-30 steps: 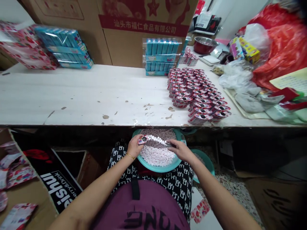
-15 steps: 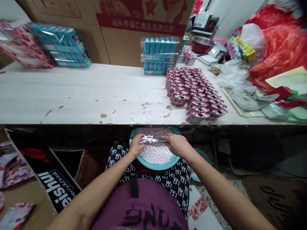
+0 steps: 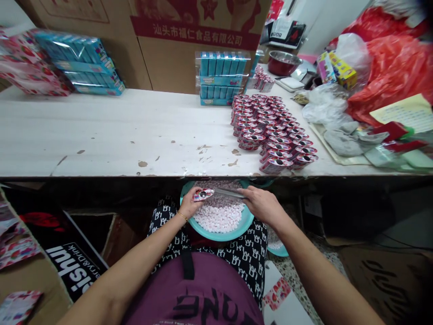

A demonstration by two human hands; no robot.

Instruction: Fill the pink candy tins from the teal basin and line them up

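Observation:
My left hand [image 3: 190,204] holds a small red-and-white printed box [image 3: 203,194] over the left side of a teal basin [image 3: 216,236]. A dark hole shows in the box's top. My right hand [image 3: 262,203] grips a flat metal scoop [image 3: 227,193], whose far end is close to the box. Small pale pink candies [image 3: 219,216] fill much of the basin, which sits between my legs under the table edge.
On the white table [image 3: 135,135] stand rows of similar small boxes [image 3: 275,135] at the right and blue wrapped packs [image 3: 221,79] behind. Plastic bags [image 3: 328,104] lie further right. An open carton [image 3: 50,271] is at lower left.
The white candies heaped on the box and scoop are gone, and the box's top with its hole now shows. My right hand has moved right with the scoop.

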